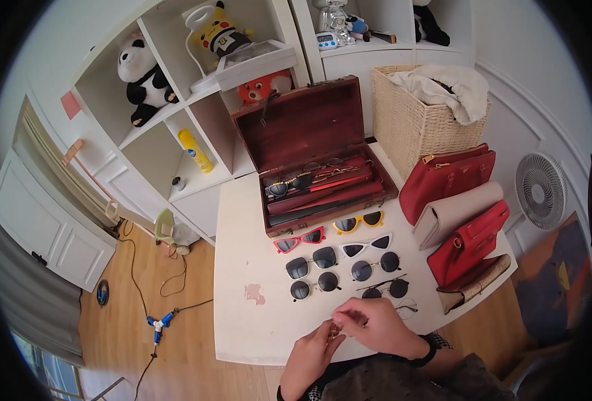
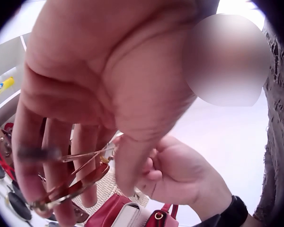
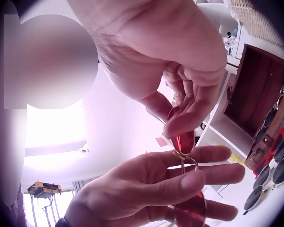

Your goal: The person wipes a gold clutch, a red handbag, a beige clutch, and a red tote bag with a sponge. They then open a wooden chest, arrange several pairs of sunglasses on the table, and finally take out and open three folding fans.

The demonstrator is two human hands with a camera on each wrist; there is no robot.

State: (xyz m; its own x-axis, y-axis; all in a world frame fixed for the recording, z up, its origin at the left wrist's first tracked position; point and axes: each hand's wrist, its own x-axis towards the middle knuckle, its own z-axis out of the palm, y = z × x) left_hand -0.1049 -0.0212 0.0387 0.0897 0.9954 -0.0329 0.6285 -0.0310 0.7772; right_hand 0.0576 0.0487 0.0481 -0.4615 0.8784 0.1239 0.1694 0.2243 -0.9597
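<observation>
Both hands hold one pair of red-lensed, thin gold-framed glasses (image 3: 191, 210) near the table's front edge. My left hand (image 1: 313, 354) pinches them by the middle; in the right wrist view its thumb lies across the frame, with its other fingers extended behind. My right hand (image 1: 379, 324) grips the other lens between thumb and fingers. In the left wrist view the frame (image 2: 80, 189) crosses in front of the left fingers. Beyond the hands lie round dark sunglasses (image 1: 397, 288) and clear thin-rimmed glasses (image 1: 408, 305), the latter close to the right hand.
Several sunglasses, including red (image 1: 299, 240), yellow (image 1: 358, 222) and white (image 1: 366, 246) pairs, lie in rows on the white table (image 1: 242, 334). Behind stands an open dark red case (image 1: 303, 127) holding glasses. Red (image 1: 446, 180) and beige bags line the right side, near a wicker basket (image 1: 429, 123).
</observation>
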